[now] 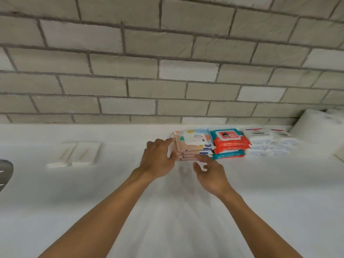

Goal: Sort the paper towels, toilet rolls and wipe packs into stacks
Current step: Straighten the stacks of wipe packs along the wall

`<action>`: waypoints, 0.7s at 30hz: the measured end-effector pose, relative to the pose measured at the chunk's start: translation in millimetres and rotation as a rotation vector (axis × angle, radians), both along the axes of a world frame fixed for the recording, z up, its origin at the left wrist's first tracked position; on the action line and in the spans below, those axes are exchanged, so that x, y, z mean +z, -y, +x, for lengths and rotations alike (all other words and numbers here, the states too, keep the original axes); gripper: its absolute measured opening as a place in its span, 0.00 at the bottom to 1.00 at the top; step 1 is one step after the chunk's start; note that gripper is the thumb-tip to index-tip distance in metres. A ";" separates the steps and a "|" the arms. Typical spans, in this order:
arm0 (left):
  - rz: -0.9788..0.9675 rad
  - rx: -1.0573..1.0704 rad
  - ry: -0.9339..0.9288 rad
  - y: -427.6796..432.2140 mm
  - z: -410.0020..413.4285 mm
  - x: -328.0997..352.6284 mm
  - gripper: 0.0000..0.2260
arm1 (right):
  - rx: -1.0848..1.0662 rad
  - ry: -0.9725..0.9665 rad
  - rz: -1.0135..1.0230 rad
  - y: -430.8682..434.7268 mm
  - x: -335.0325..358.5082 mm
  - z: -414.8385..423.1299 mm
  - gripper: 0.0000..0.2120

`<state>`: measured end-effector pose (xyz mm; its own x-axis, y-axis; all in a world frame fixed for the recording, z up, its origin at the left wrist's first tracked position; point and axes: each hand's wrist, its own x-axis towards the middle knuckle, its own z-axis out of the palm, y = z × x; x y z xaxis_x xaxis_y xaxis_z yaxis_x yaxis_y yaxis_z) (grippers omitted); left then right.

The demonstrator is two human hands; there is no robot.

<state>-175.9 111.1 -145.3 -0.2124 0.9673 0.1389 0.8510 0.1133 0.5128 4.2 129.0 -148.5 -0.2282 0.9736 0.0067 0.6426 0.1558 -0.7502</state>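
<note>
A stack of pink patterned wipe packs [191, 146] stands on the white counter near the wall. My left hand [158, 160] rests its fingertips against the stack's left side, fingers apart. My right hand [209, 174] touches the stack's front bottom edge with an extended finger and holds nothing. Right of that stack is a red and teal wipe-pack stack [229, 144], then two stacks of white packs [270, 142]. Two flat white packs [76, 154] lie side by side at the left.
The white counter [167, 211] runs along a grey brick wall [167, 62]. A large white soft pack [318, 127] sits at the far right by the wall. A grey metal object [4, 173] pokes in at the left edge.
</note>
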 end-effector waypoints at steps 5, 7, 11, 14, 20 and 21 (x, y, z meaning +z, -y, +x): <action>-0.072 -0.006 -0.099 -24.2 13.5 -6.1 0.20 | 0.039 0.066 0.015 -22.5 -4.3 15.1 0.17; -0.087 0.009 -0.106 -31.1 19.0 -5.6 0.20 | 0.025 0.031 -0.022 -32.6 -5.5 17.6 0.17; -0.148 0.028 -0.094 -49.1 23.2 -11.6 0.21 | -0.023 -0.055 -0.091 -51.1 -10.6 18.3 0.16; -0.225 0.077 0.040 -62.7 28.7 -9.8 0.25 | -0.107 -0.146 -0.194 -65.5 -22.1 15.0 0.17; -0.267 0.240 0.428 -93.1 41.8 -11.4 0.27 | -0.342 -0.483 -0.442 -94.1 -41.1 6.1 0.09; -0.281 0.262 0.485 -97.1 43.6 -13.6 0.26 | -0.368 -0.523 -0.463 -98.1 -42.9 5.1 0.08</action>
<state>-132.3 208.2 -158.9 -0.4229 0.8601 -0.2855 0.4537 0.4736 0.7549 9.3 227.0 -191.4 0.0297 0.9158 -0.4006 0.1379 -0.4007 -0.9058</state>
